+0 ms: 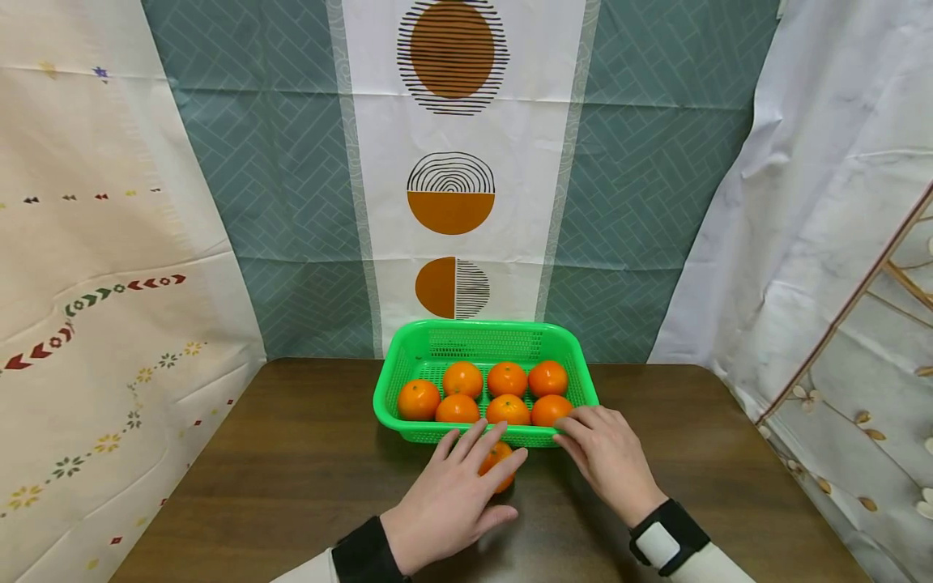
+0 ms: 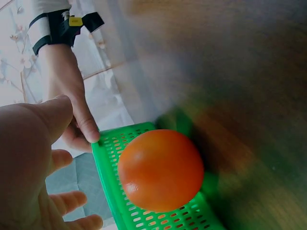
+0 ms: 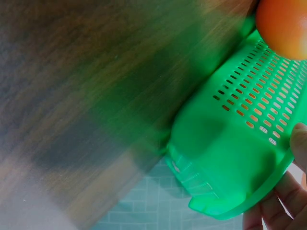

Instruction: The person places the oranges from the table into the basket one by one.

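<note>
A single orange [image 1: 497, 458] [image 2: 160, 170] [image 3: 285, 28] sits on the table just outside the front wall of a green plastic basket [image 1: 452, 434]. Over this orange is my left hand [image 1: 452, 510], its fingers spread; a gap shows between hand and fruit in the left wrist view. At the basket's front right corner, my right hand [image 1: 608, 461] pinches the rim, thumb outside and fingers [image 3: 283, 201] on the inner side. Several more oranges [image 1: 508, 410] lie in two rows inside the basket.
The brown wooden table [image 1: 291, 461] carries the basket near its back edge. Behind it hangs a teal and white patterned cloth [image 1: 291, 202]. Pale printed cloths flank the table, the left cloth [image 1: 109, 405] and the right cloth [image 1: 824, 324].
</note>
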Demonstrator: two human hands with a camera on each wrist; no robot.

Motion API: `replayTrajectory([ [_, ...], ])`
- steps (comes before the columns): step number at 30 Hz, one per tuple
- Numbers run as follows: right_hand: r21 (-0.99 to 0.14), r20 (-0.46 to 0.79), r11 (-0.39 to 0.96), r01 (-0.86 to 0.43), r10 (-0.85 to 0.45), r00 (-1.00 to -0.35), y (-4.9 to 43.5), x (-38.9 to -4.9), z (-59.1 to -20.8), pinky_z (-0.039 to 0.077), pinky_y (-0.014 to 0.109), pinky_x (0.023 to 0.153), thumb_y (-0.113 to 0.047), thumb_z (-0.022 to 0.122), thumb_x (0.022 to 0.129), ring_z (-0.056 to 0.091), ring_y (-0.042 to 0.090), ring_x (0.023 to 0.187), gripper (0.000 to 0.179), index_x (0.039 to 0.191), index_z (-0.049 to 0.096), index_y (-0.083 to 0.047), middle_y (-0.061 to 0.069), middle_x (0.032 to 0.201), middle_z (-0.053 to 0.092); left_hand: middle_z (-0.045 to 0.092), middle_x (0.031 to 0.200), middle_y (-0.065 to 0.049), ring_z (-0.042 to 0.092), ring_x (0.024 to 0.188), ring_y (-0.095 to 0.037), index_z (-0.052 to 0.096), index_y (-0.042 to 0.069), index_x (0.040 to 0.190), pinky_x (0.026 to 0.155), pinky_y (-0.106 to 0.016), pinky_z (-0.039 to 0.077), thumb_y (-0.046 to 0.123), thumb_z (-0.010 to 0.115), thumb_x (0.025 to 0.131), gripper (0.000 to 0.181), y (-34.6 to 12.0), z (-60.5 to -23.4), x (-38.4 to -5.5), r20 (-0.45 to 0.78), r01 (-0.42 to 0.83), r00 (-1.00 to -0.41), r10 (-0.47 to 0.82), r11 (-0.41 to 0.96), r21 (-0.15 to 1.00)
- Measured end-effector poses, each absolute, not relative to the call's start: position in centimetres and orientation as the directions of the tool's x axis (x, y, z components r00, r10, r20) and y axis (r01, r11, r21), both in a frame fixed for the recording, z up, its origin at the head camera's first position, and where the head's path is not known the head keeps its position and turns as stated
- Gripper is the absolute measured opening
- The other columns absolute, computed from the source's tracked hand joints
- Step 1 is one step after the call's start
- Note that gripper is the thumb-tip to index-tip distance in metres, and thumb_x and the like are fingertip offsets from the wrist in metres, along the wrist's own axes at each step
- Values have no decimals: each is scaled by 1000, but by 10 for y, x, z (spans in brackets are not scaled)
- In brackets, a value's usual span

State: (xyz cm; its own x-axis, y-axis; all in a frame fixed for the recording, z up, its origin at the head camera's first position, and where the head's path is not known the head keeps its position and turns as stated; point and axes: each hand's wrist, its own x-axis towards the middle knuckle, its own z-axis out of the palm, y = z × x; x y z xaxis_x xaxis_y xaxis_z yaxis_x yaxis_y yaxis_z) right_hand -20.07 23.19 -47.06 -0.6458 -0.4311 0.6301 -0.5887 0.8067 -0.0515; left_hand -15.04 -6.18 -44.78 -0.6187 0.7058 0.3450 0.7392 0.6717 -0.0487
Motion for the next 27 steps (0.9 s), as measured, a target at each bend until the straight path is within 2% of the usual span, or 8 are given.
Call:
replayTrajectory([
  [9,-51,634,807,-588,-429,-643,232,-201,-470,56,50,94,-21,93,91,68,21,98,21,108,81,-17,-4,101,72,45,170,-12,48,152,-37,54,28,163,113,-62,47,58,71,104,68,-61,-457,-147,366,760,-572,734,642,-100],
  [21,-62,630,807,-587,-424,-650,231,-201,-470,56,49,94,-22,93,91,67,20,98,21,108,80,-18,-5,102,71,58,156,-11,56,140,-33,63,26,154,109,-58,49,56,79,100,64,-59,-468,-155,419,761,-538,731,636,-132],
  [27,-63,631,808,-586,-422,-650,231,-201,-470,56,49,94,-21,93,90,67,20,98,22,107,80,-18,-5,102,71,59,152,-10,56,136,-31,65,26,151,105,-54,51,55,82,98,63,-60,-473,-160,431,757,-536,726,639,-135],
])
